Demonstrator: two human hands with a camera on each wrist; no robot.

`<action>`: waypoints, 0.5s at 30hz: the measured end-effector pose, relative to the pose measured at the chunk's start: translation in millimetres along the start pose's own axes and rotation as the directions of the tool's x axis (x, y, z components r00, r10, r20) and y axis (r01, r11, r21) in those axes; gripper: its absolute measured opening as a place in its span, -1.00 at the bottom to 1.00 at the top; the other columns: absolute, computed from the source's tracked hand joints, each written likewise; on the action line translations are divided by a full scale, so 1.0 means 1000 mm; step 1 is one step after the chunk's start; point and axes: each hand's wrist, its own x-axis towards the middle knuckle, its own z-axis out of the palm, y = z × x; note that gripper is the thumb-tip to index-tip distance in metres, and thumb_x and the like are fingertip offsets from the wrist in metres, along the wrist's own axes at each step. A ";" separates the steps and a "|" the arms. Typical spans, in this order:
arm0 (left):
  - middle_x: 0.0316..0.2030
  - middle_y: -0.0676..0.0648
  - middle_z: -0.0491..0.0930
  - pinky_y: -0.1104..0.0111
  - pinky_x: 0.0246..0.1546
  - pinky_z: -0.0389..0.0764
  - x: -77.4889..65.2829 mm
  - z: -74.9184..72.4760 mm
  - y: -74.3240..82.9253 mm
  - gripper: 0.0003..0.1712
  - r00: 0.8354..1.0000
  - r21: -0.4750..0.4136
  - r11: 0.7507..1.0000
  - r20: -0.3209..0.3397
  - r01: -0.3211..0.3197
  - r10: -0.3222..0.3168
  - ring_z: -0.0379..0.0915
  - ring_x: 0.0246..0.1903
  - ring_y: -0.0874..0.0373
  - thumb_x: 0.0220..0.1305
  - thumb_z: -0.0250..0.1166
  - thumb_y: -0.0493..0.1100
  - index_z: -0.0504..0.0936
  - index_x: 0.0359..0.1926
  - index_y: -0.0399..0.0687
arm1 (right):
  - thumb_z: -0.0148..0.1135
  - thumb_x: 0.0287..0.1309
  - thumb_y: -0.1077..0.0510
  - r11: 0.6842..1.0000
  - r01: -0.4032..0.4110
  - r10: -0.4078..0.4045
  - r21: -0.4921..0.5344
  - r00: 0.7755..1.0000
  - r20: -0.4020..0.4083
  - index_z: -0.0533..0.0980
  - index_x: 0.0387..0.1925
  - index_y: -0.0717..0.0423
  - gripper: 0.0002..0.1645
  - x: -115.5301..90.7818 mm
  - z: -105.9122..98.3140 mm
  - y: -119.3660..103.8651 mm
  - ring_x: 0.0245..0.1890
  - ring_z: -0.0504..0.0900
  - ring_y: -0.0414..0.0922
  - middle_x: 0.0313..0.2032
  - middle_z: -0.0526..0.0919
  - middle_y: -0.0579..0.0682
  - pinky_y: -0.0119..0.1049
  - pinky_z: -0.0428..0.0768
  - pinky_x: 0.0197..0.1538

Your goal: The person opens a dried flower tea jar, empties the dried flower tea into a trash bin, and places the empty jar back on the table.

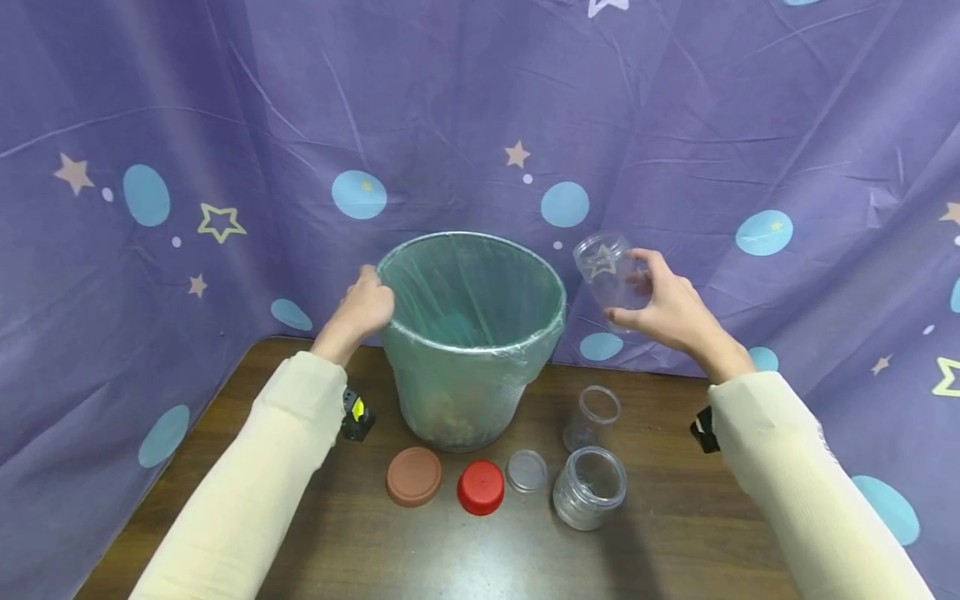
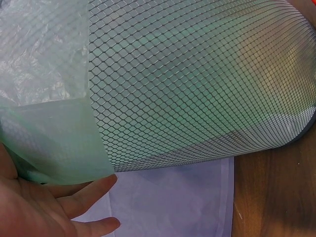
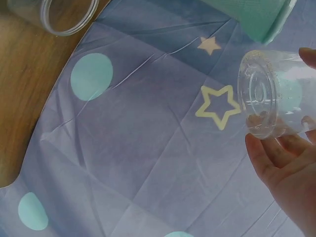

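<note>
A mesh trash bin (image 1: pixel 457 417) lined with a translucent green bag (image 1: pixel 450 367) stands upright on the table. In the head view my left hand (image 1: pixel 365 304) grips its rim at the left, fingers curled over the edge. The left wrist view shows this hand (image 2: pixel 54 207) against the bag's folded-down part (image 2: pixel 54 143), above bare mesh (image 2: pixel 187 89). To the right of the bin and above the table, my right hand (image 1: pixel 667 304) holds a clear plastic jar (image 1: pixel 607 275), tilted. Brown specks mark the end of this jar (image 3: pixel 266 94) in the right wrist view.
In front of the bin lie a brown lid (image 1: pixel 414 477), a red lid (image 1: pixel 481 487) and a grey lid (image 1: pixel 527 471). Two lidless clear jars, one farther back (image 1: pixel 588 417) and one nearer jar (image 1: pixel 588 492), stand at the right. A purple patterned curtain (image 1: pixel 450 108) hangs behind the table.
</note>
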 end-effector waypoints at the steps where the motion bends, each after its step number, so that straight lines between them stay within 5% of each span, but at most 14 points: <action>1: 0.53 -0.38 -0.17 -0.17 0.50 -0.15 0.000 0.000 0.000 -0.20 1.000 -0.001 1.000 0.000 0.000 0.000 -0.26 0.51 -0.37 0.37 -0.36 -0.17 -0.41 0.54 -0.24 | 0.47 0.01 0.04 1.000 -0.003 0.003 0.005 1.000 -0.002 0.10 0.43 0.04 0.04 -0.001 0.000 0.002 0.25 0.50 0.26 0.22 0.54 0.28 0.25 0.39 0.28; 15: 0.53 -0.39 -0.17 -0.17 0.50 -0.15 0.000 0.000 0.000 -0.19 1.000 -0.004 1.000 0.000 0.002 -0.002 -0.25 0.51 -0.38 0.36 -0.34 -0.17 -0.40 0.54 -0.24 | 0.43 0.05 0.05 1.000 -0.029 0.029 -0.001 0.999 0.028 0.00 0.44 0.23 0.08 -0.008 -0.002 0.028 0.25 0.46 0.29 0.26 0.46 0.35 0.21 0.46 0.23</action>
